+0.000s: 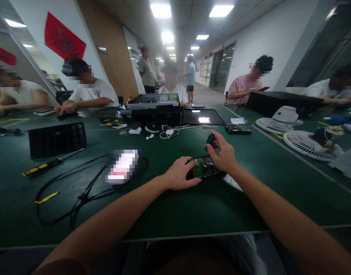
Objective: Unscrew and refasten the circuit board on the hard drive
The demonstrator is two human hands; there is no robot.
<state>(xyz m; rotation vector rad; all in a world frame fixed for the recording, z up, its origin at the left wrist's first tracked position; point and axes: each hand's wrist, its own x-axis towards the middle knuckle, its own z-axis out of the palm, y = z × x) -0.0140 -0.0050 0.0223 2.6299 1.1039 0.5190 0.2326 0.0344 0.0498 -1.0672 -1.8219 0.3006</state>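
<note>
A black device with a bared green circuit board (203, 168) lies on the table in front of me. My left hand (181, 173) holds its left side, thumb along the near edge and fingers reaching over the board. In my right hand (222, 152) is a screwdriver (210, 140) with a dark green handle, held upright between the fingertips. Its thin shaft points down at the far part of the board; the exact spot the tip touches is too small to tell. Part of the device's right side is hidden behind my right hand.
Left of me lie a blurred-out bright phone-like object (122, 167), looped black cable (83, 196), a yellow-black screwdriver (49, 166) and a black panel (57, 140). White fan parts (307, 143) are at right. An opened metal case (152, 105) stands ahead. Several people sit around the table.
</note>
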